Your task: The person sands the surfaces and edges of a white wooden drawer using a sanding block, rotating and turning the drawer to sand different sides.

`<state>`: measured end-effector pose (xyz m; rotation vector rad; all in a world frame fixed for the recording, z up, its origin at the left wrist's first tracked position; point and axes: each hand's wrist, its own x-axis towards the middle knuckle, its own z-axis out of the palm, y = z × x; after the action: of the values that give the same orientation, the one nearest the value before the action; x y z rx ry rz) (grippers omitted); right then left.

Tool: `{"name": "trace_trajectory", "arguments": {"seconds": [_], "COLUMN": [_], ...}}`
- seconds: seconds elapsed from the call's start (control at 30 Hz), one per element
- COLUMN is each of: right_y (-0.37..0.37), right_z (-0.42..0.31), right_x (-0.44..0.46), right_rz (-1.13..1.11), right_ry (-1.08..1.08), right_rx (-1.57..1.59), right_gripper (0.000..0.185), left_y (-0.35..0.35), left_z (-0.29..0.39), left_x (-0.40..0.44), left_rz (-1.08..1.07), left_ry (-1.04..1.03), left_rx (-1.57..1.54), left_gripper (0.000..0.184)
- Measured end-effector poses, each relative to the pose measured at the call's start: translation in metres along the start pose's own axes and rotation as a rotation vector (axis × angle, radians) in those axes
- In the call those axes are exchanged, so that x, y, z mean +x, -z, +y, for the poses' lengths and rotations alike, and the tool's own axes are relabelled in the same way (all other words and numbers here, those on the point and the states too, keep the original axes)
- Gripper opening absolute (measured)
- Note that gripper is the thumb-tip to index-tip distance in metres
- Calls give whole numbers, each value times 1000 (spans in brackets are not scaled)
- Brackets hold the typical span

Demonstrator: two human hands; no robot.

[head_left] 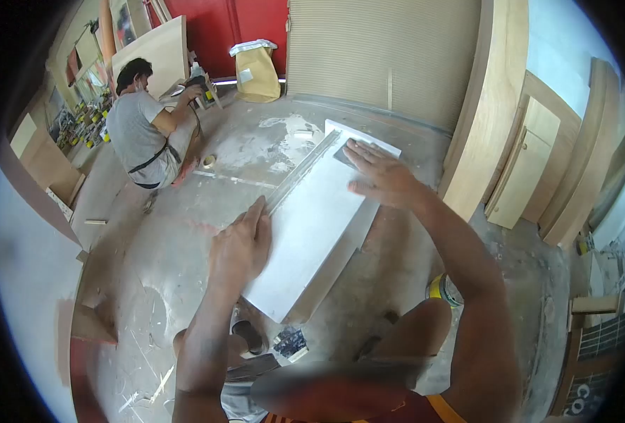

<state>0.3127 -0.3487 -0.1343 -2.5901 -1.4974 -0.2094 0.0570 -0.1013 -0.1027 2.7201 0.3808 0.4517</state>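
A long white panel [305, 233] lies slanted in front of me, raised off the floor, with a grey strip [305, 169] along its left side. My left hand [240, 243] grips that left edge near the middle, its fingertips pointing away from me. At the far end, my right hand [381, 173] presses a small dark grey sheet, which looks like sandpaper [342, 155], flat against the top face. The fingers lie over the sheet and hide part of it.
Another person [140, 127] squats at the left, holding a tool. A tape roll [209, 161] and a yellow bag [257, 70] are on the floor. Wooden boards [531, 162] lean at the right. A yellow-labelled can [443, 289] stands beside my knee.
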Motion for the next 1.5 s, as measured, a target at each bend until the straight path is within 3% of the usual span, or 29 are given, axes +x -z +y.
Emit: {"name": "trace_trajectory", "arguments": {"seconds": [0.2,0.27,0.4,0.53,0.6,0.7,0.77,0.87,1.03,1.1,1.17,1.23,1.5], "right_y": [11,6,-9,-10,-29,6,1,-3,-4,-1,-11,2,4], "right_z": [-5,3,-13,-120,-119,-82,-26,-25,-130,-98,-29,-5,-10], "right_x": [-27,-12,-14,-36,-40,-36,-23,-14,-40,-38,-18,-2,8], "right_rz": [43,41,172,83,24,131,170,246,53,84,255,153,180], "right_ry": [127,5,35,414,445,337,193,125,482,414,313,72,74], "right_rx": [30,62,15,96,5,155,24,23,27,70,59,124,89], "right_gripper": [80,80,85,96,92,80,79,81,94,84,62,63,62], "left_y": [-6,-5,5,8,10,12,15,13,9,11,14,9,5], "left_z": [-6,-10,-4,-1,-1,-1,2,4,2,0,2,-2,-10], "left_x": [-1,0,-3,-4,-4,-8,-7,-5,-6,-6,-7,-5,-4], "left_rz": [30,35,-24,-89,-65,-61,-72,-86,-76,-37,-58,-61,-98], "left_ry": [-33,-31,-11,27,21,9,13,35,32,3,10,0,-42], "left_rx": [5,30,102,148,134,148,74,108,130,132,55,62,157], "left_gripper": [45,45,46,48,48,48,48,47,47,47,47,47,47]}}
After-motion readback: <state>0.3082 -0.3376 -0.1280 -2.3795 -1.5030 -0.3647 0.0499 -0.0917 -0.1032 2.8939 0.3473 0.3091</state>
